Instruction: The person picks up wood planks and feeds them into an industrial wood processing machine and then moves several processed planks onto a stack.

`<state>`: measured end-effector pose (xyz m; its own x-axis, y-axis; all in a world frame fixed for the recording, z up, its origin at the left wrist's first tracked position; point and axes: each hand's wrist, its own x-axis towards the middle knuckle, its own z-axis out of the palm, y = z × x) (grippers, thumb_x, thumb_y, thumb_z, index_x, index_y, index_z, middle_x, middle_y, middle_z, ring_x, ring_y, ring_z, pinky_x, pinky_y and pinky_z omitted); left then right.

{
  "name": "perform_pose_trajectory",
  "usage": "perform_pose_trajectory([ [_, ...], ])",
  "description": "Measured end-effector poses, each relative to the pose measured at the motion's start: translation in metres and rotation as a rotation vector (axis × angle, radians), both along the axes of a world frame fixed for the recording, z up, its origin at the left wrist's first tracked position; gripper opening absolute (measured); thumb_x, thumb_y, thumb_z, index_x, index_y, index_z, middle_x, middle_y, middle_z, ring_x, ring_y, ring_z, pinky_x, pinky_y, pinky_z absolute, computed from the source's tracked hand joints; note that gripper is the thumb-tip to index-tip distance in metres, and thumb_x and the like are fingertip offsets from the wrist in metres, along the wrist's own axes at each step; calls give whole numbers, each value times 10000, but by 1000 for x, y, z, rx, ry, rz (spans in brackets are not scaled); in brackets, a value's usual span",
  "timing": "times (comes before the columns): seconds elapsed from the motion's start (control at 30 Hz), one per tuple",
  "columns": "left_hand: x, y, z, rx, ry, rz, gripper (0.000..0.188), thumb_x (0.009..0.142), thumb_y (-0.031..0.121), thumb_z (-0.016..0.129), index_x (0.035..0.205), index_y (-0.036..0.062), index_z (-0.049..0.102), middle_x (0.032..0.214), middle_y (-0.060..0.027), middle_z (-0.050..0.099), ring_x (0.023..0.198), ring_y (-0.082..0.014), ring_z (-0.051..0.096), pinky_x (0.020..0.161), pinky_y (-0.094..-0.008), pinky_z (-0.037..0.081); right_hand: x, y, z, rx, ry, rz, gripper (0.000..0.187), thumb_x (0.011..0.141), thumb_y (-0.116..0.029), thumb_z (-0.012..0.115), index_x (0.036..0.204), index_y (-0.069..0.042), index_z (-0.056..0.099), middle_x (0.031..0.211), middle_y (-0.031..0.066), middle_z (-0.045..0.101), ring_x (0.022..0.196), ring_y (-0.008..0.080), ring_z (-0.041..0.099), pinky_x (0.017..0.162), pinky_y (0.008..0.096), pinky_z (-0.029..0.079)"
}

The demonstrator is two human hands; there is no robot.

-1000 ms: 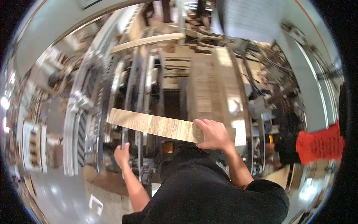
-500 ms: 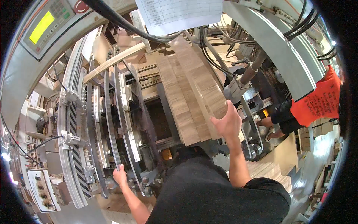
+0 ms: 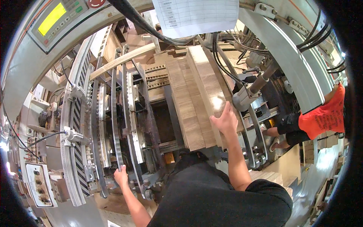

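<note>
My right hand (image 3: 227, 120) is closed at the near end of the right-hand row of wood planks (image 3: 202, 77), thumb on the left side and fingers along the right. This row stands higher than the brown wood-grain planks (image 3: 182, 94) lying beside it on the left, and light glares off its top. Farther left, my left hand (image 3: 121, 175) is wrapped round the near end of a long, narrow metal rail (image 3: 114, 113). Its fingertips are partly hidden behind the rail.
A control panel with a yellow screen (image 3: 52, 19) is at the upper left. Printed sheets (image 3: 196, 17) and black cables hang ahead. A metal clamp post (image 3: 245, 99) stands right of the planks. A person in an orange top (image 3: 321, 115) is at the far right, near stacked boards.
The right-hand row's far end has come nearer to me, and the row lies more in line with the neighbouring planks. My right hand moved with it; my left stays on the rail.
</note>
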<state>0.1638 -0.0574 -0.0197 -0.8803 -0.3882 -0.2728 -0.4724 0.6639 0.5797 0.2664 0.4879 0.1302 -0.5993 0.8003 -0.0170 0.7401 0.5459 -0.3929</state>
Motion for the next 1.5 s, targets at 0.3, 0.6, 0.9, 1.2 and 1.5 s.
perform_pose_trajectory([
  [0.3,-2,6,1,55,-81,51,419,842,400,723,931,-10,707,755,-157,699,653,-284,699,689,-405,532,-13,11,2,18,14,31,962,708,-377,778,1458,17,323,1258,260,576,1047,420,643,900,479,518],
  [0.6,-4,-7,-7,30,-129,32,372,855,382,722,920,15,719,743,-110,684,580,-235,661,567,-388,512,-44,-17,-9,130,406,140,939,775,-442,765,1466,33,343,1485,266,393,1411,400,348,1165,490,291],
  [0.9,-6,-7,5,331,-123,50,237,927,296,667,922,62,631,653,-21,558,469,-148,549,363,-300,386,-173,-46,-56,-390,319,160,956,842,-425,684,1550,6,207,1602,298,154,1500,423,151,1227,508,128],
  [1.2,-2,9,21,370,-142,68,233,938,319,648,929,88,625,669,-8,564,480,-143,539,387,-294,369,-201,-11,-101,-228,358,57,835,814,-381,699,1465,4,344,1581,245,249,1491,375,190,1227,480,143],
  [1.5,-7,2,12,311,-77,51,218,915,282,693,901,73,633,706,-12,580,531,-143,566,414,-285,396,-193,-12,-104,-153,161,102,827,862,-431,662,1506,-33,329,1621,188,212,1520,315,147,1239,437,117],
])
